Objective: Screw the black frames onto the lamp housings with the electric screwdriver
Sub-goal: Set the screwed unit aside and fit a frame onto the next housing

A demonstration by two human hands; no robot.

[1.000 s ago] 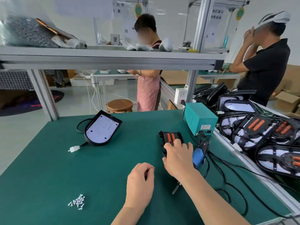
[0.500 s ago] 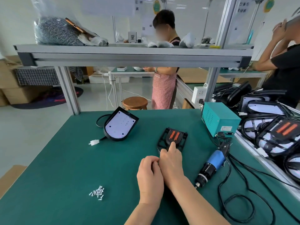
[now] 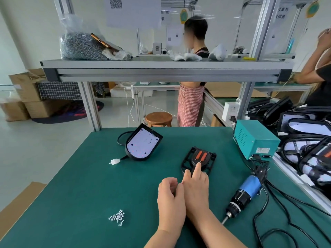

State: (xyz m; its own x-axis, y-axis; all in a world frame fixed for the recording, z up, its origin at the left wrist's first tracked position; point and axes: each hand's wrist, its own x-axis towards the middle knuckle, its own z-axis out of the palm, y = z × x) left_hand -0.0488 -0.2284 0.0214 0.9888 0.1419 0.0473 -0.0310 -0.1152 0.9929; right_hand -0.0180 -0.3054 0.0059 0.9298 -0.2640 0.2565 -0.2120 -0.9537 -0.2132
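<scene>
Lamp housing [image 3: 143,144] sits far on the bench [image 3: 71,176], left of centre, its plug [image 3: 114,161] just near-left of it. Frame [image 3: 198,158] lies right of the housing. Left hand [image 3: 171,199] and right hand [image 3: 196,188] are side by side, touching, just near of the frame, with the right forefinger on it. Screw pile [image 3: 117,216] near left. Electric screwdriver [image 3: 245,193] lies right of the hands, power box [image 3: 254,138] behind it. Shelf [image 3: 161,67] overhead at the far edge, screw bag [image 3: 80,45] on its left end.
</scene>
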